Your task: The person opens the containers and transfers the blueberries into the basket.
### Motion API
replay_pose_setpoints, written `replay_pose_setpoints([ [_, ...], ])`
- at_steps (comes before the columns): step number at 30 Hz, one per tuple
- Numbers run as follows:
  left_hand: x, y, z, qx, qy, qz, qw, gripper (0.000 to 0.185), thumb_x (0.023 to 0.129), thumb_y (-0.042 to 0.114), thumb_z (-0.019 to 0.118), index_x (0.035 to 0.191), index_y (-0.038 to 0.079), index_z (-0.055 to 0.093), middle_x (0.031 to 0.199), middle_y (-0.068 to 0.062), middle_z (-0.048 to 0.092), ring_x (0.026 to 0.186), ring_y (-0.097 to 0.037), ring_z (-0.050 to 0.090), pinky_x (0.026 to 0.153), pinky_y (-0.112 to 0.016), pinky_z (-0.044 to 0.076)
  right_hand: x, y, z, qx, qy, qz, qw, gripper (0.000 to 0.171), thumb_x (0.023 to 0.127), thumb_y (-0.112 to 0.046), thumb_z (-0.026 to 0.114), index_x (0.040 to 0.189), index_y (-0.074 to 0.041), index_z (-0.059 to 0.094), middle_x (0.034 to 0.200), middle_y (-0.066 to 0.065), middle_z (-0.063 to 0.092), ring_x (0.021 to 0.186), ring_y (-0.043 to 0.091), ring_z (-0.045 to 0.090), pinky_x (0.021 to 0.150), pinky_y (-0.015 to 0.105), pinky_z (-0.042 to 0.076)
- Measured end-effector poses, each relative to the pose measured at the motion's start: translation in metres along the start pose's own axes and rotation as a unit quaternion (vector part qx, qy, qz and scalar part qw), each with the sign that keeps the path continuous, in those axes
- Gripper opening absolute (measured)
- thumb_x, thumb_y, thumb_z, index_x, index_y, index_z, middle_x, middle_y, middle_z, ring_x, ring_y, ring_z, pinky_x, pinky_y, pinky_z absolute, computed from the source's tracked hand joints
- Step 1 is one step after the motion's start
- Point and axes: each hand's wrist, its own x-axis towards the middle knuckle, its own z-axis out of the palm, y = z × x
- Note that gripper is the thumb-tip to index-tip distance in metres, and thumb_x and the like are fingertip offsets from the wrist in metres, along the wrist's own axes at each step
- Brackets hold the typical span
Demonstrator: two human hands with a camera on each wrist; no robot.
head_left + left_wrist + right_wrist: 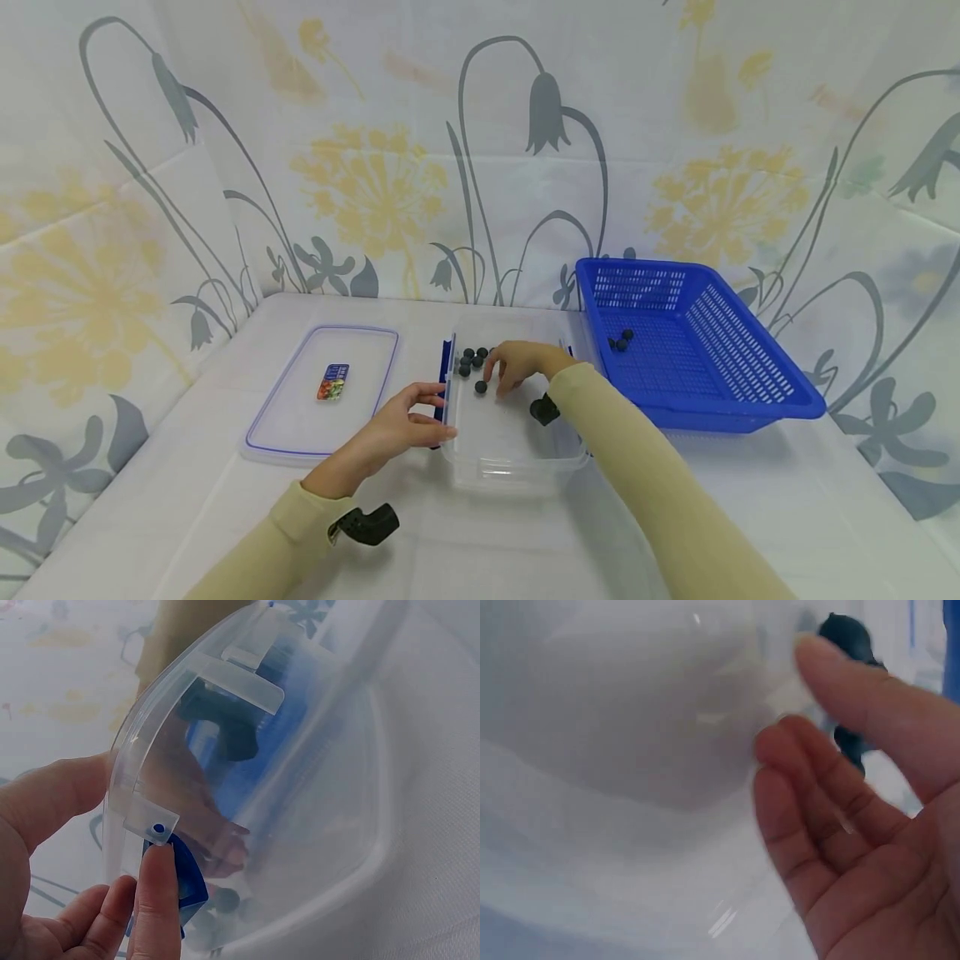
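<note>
A clear plastic container [510, 437] stands mid-table with blue side latches. My left hand [397, 429] holds its left wall, the thumb at the rim and a finger against the blue latch [192, 879]. Inside the container, several small dark balls [477, 362] cluster at the far left, and one ball [481, 387] lies nearer. My right hand [525, 362] reaches down into the container beside them, fingers bent and pointing downward. In the right wrist view, its thumb and fingers are apart with nothing seen between them; dark balls [846, 637] show behind the thumb.
To the right, a blue slotted basket [705, 417] sits tilted beside the container, with a few dark balls [622, 344] inside. A flat clear lid [288, 417] with a blue edge and a colourful label [332, 382] lies at left. Patterned cloth hangs behind the white-covered table.
</note>
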Motion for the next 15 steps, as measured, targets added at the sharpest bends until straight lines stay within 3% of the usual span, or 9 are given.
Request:
replay_pose_setpoints([
  [8, 0.001, -0.001, 0.000, -0.007, -0.002, 0.006, 1.0000, 0.066, 0.079, 0.008, 0.074, 0.135, 0.003, 0.039, 0.123, -0.014, 0.044, 0.092, -0.020, 0.057, 0.079, -0.035, 0.053, 0.010, -0.030, 0.023, -0.038, 0.000, -0.075, 0.996, 0.024, 0.074, -0.007, 0.077, 0.092, -0.009, 0.061, 0.077, 0.001, 0.058, 0.063, 0.011, 0.052, 0.057, 0.021, 0.046],
  [15, 0.002, -0.003, -0.001, -0.011, -0.005, 0.012, 0.9999, 0.066, 0.079, 0.009, 0.074, 0.135, 0.002, 0.039, 0.122, -0.014, 0.043, 0.092, -0.020, 0.057, 0.079, -0.035, 0.053, 0.008, -0.038, 0.023, -0.031, 0.002, -0.076, 0.997, 0.019, 0.076, -0.005, 0.076, 0.090, -0.007, 0.064, 0.078, 0.001, 0.062, 0.065, 0.011, 0.057, 0.060, 0.022, 0.050],
])
